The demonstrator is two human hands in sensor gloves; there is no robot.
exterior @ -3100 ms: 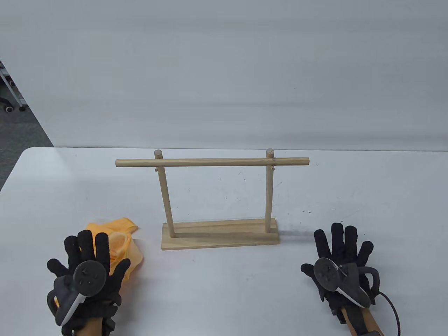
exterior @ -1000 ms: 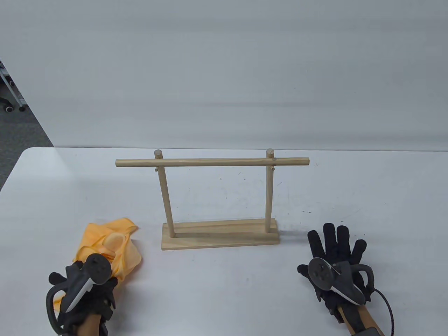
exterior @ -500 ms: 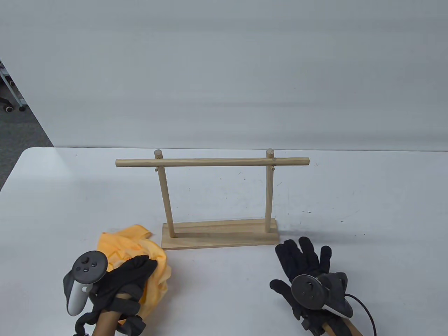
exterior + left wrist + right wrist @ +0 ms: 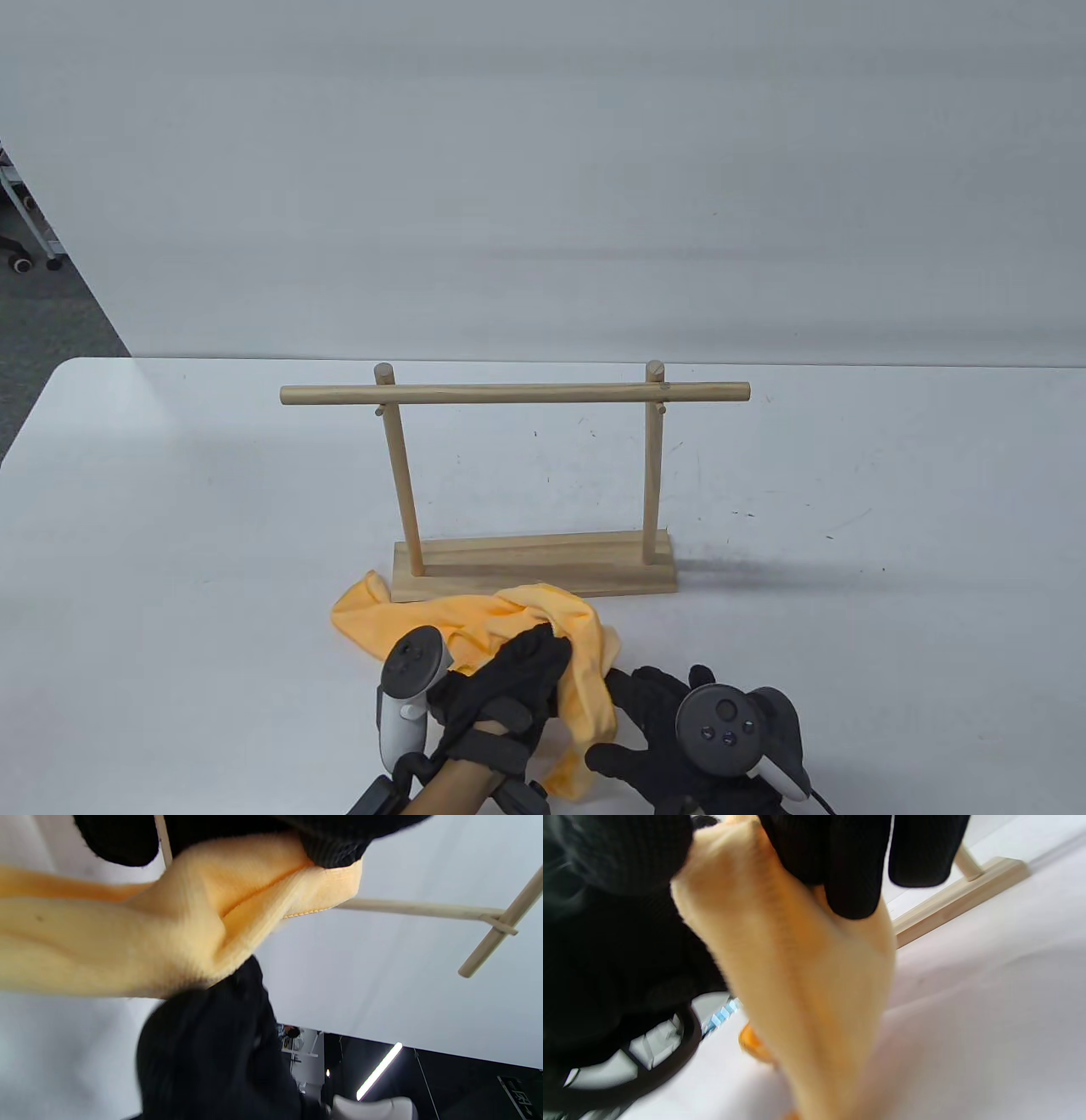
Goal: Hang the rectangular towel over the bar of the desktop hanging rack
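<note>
between the fingers of the left hand (image 4: 501, 688), gripping it bunched, and the right hand (image 4: 670, 730), closing on its hanging edge, the towel (image 4: 509, 628) sits before the rack (image 4: 534, 569); lifted crumpled, it would likely snag the bar (image 4: 509, 393).

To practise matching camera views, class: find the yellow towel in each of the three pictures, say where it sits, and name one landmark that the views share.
Table view: the yellow towel lies bunched low at centre, in front of the rack base, under the left hand.
Left wrist view: it fills the upper left, gripped by black fingers.
Right wrist view: it hangs down the centre.
Shared landmark: the wooden rack.
</note>
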